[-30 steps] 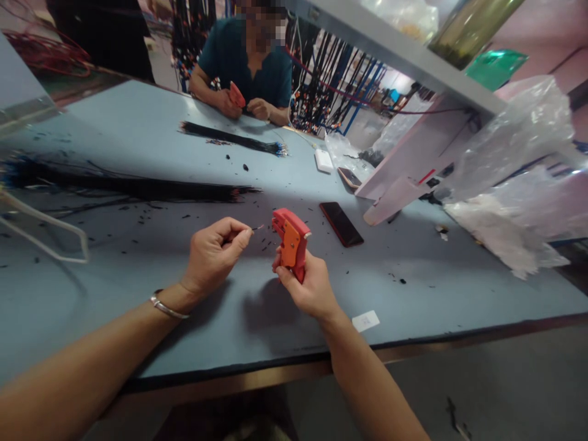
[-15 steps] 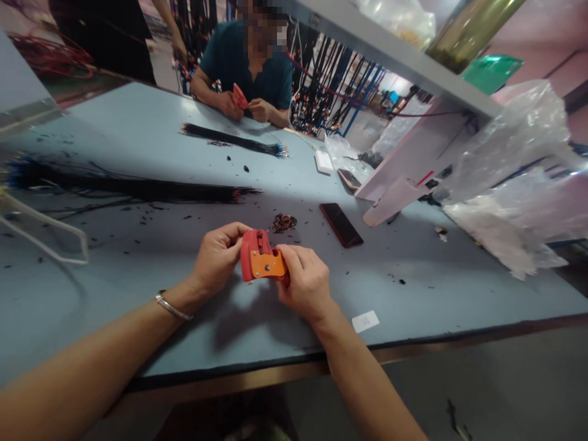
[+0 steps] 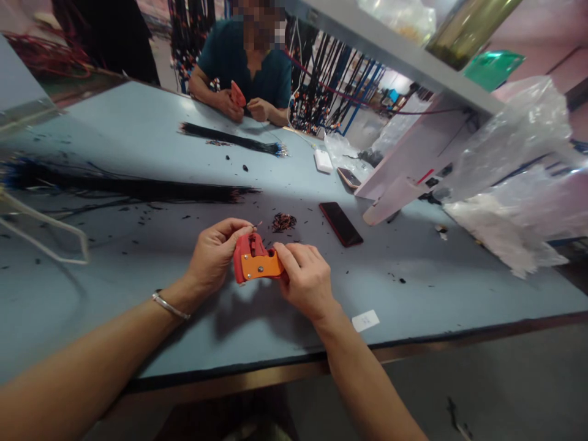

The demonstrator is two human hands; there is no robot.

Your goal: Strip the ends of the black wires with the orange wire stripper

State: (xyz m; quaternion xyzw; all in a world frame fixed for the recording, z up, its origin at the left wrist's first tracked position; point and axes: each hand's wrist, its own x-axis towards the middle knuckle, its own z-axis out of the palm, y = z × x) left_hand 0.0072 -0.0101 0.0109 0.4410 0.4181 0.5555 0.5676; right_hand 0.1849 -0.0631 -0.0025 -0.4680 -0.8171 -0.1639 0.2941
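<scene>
Head view. Own hands: 2. Left hand closed in a pinch on 1 thin wire, its reddish end projecting above the fingertips. Right hand clenched around the handle of 1 red-and-orange tool; tool raised over the table, its head beside the left fingers. Bracelets: 1, left wrist.

Scrap pile: 1, just beyond the tool; loose scraps scattered around, too many to count. Wire bundles on table: 2, a long bundle at left and a short bundle behind it. Phones: 2, a dark phone right of the pile and a small phone farther back, near 1 white box. Opposite: a seated person gripping a second tool, red.

Writing: 1 white label near the front edge, faint marks, illegible. Brands: none readable.
</scene>
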